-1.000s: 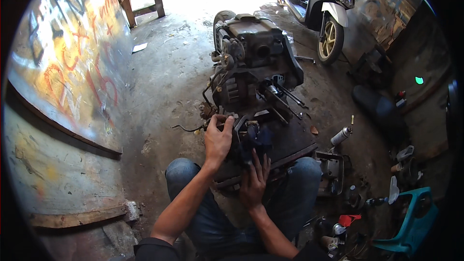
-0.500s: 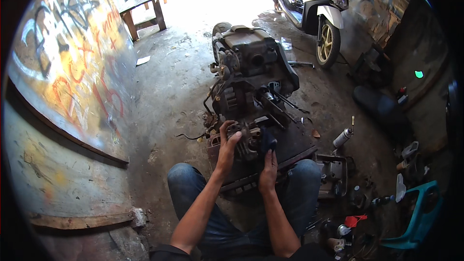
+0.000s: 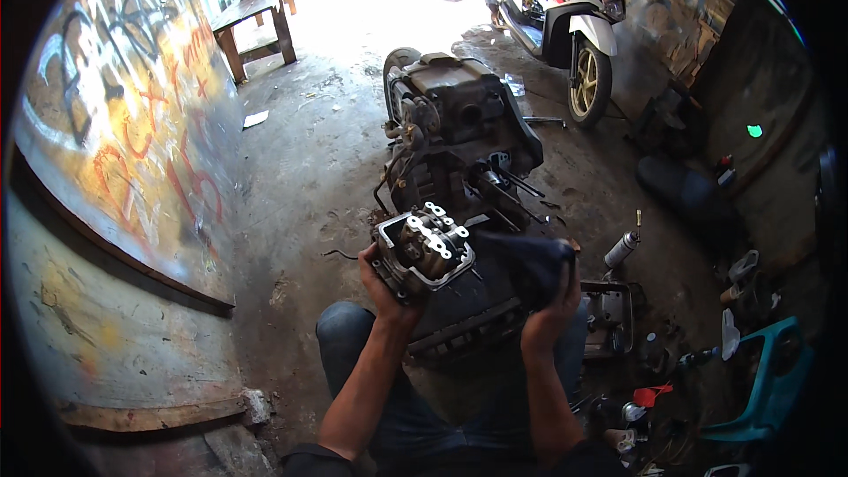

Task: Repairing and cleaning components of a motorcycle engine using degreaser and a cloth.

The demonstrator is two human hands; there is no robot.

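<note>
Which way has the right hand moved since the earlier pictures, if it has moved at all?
Yes: the right hand, holding the dark cloth, has moved to the right, nearer to the silver can.

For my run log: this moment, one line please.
left hand: holds metal engine part; right hand: holds dark cloth; engine: beyond both

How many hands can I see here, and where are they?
2: the left hand holds the metal engine part; the right hand, farther right, holds the dark cloth. Some fingers are partly hidden.
</note>
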